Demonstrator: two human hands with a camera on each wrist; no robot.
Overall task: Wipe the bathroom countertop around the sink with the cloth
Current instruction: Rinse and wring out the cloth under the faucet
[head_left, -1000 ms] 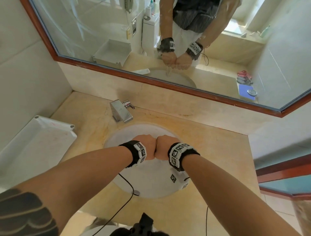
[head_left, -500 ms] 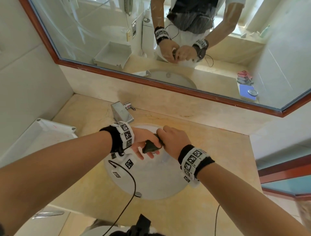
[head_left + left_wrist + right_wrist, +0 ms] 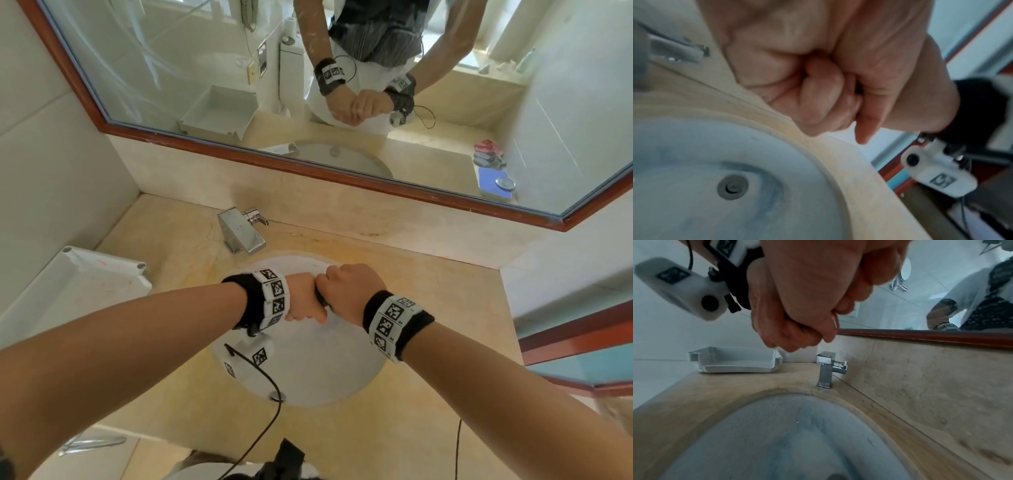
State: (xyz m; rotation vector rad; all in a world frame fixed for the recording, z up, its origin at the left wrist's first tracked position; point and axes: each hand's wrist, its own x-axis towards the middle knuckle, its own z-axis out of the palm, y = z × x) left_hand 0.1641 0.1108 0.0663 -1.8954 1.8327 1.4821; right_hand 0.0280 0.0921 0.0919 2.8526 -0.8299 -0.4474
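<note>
Both hands are clenched knuckle to knuckle above the white sink (image 3: pixel 308 377). My left hand (image 3: pixel 303 299) and right hand (image 3: pixel 349 291) grip a small dark cloth (image 3: pixel 322 298) between them; only a dark sliver of it shows. In the left wrist view the left hand (image 3: pixel 797 91) is a tight fist against the right hand (image 3: pixel 890 65), with a bit of the cloth (image 3: pixel 858 87) in the crease. The right wrist view has the right hand (image 3: pixel 818 280) pressed on top of the left hand (image 3: pixel 777 331). The beige marble countertop (image 3: pixel 445 308) surrounds the sink.
A square chrome faucet (image 3: pixel 241 234) stands behind the sink at the left. A white plastic tray (image 3: pixel 78 291) lies on the counter's left end by the wall. A wood-framed mirror (image 3: pixel 342 102) hangs above the backsplash. Cables hang from both wrists over the sink.
Half a second ago the hands had loosened and the dark cloth showed between them. Now they are clenched together on it again, nearer the sink's middle.
</note>
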